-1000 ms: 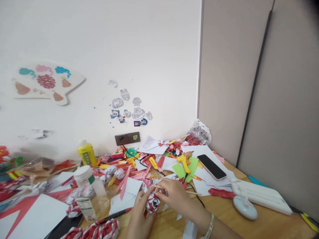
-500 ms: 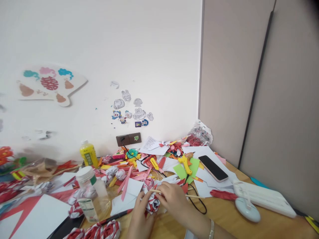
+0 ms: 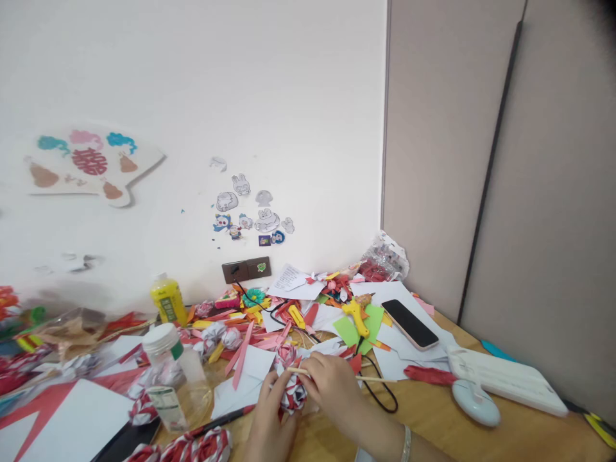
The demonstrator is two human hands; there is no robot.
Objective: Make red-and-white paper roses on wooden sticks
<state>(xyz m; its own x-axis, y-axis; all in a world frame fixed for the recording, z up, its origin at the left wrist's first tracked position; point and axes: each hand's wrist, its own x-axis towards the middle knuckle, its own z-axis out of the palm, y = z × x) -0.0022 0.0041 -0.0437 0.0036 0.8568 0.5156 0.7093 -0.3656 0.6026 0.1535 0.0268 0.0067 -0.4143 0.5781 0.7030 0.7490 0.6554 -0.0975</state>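
Observation:
My left hand point(image 3: 272, 414) is closed around a red-and-white folded paper flower point(image 3: 294, 393) low in the middle of the view. A thin wooden stick point(image 3: 375, 379) passes through the grip of my right hand point(image 3: 332, 385), its tip lying over the top of the flower. My right fingers and thumb pinch the stick close to that tip. Just behind the flower, touching or nearly so, is a pink paper rose point(image 3: 286, 354). Part of the flower is hidden by my fingers.
Left of my hands stand a clear plastic jar point(image 3: 180, 378) and a yellow bottle point(image 3: 168, 299). More striped paper flowers point(image 3: 212, 444) lie in front. A yellow glue gun point(image 3: 357, 316), a phone point(image 3: 410, 324), a mouse point(image 3: 475, 402) and a white keyboard point(image 3: 510, 380) are to the right.
The whole view has shifted slightly, so things sit a little further left. Both hands keep nearly the same pose, with the flower and the stick still held.

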